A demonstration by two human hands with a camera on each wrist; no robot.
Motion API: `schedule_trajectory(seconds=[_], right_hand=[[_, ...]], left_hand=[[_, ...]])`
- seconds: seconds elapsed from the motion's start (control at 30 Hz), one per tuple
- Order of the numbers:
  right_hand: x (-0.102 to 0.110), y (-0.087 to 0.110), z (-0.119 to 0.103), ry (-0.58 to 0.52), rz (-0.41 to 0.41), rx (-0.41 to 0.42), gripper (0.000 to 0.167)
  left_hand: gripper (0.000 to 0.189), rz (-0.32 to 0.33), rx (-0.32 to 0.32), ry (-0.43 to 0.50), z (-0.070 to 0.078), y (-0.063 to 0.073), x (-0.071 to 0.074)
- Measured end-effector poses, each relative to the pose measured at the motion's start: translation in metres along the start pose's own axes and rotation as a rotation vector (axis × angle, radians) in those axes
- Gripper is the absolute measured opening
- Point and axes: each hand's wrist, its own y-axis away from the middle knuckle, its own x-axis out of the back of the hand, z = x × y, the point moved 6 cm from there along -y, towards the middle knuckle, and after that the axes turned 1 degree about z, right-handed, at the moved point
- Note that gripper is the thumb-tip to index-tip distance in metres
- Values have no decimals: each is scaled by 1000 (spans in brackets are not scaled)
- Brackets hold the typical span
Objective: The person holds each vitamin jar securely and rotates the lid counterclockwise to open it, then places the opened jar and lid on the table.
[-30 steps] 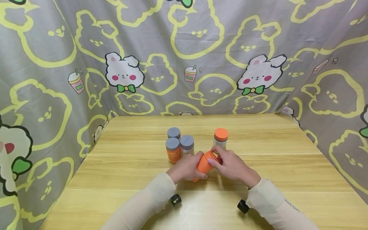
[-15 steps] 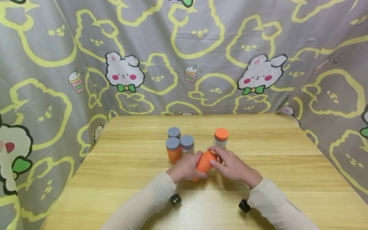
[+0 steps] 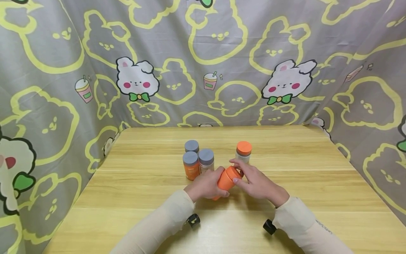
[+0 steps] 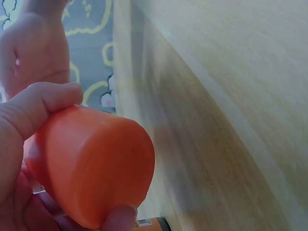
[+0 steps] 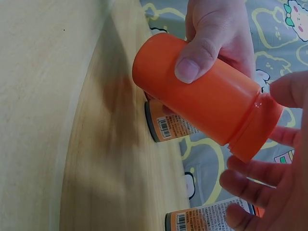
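Note:
My left hand (image 3: pixel 207 184) grips a plain orange bottle (image 5: pixel 207 91), tilted above the table with its rounded base towards the left wrist camera. The bottle's orange cap (image 5: pixel 255 132) points up and to the right. At that cap, my right hand (image 3: pixel 258 181) has its thumb on the near edge and a finger behind the far side. The other right fingers curve loosely below it, apart from the bottle in the right wrist view. A narrow gap line shows between cap and body. The left thumb lies along the bottle's side.
Left of the hands, three grey-capped bottles stand close together: an orange one (image 3: pixel 191 171), a pale one (image 3: pixel 207 159) and one behind (image 3: pixel 191 145). A pale bottle with an orange cap (image 3: pixel 244 149) stands behind the right hand. Patterned curtains (image 3: pixel 177 42) border the wooden table (image 3: pixel 133 176).
The right fingers have loosened around the cap, and the index finger has lifted up and away from it. The left hand and bottle have hardly moved. The standing bottles are unchanged.

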Motion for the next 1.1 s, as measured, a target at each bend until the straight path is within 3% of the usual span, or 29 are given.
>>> schedule_trajectory(seconds=[0.2, 0.47, 1.1], right_hand=[[3, -3, 4, 137, 39, -99, 40], [4, -8, 6, 224, -18, -207, 35], [1, -8, 1, 149, -42, -113, 32]], left_hand=[[56, 4, -12, -6, 1, 1, 0], [56, 4, -20, -35, 3, 1, 0], [61, 6, -10, -40, 2, 0, 0]])
